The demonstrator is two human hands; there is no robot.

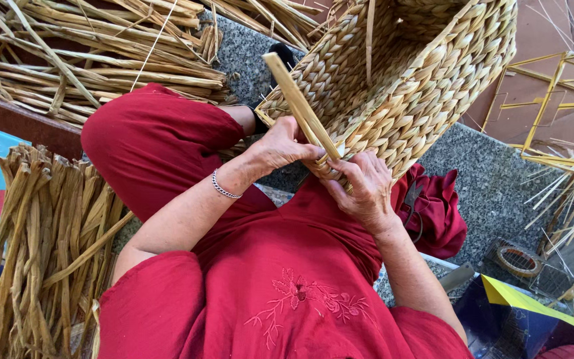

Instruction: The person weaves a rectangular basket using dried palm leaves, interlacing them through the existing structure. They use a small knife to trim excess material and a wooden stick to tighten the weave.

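A woven straw basket rests tilted on my lap, its open side facing away. My left hand pinches a flat pale reed strand that sticks up and to the left from the basket's near edge. My right hand presses against the same edge of the weave, fingers curled over the strand's lower end. A silver bracelet circles my left wrist. I wear red clothes.
Bundles of dried reeds lie at the left and across the top left. A thin yellow wire frame stands at the right. Scissors lie on red cloth. A dark bag with a yellow flap sits bottom right on the granite floor.
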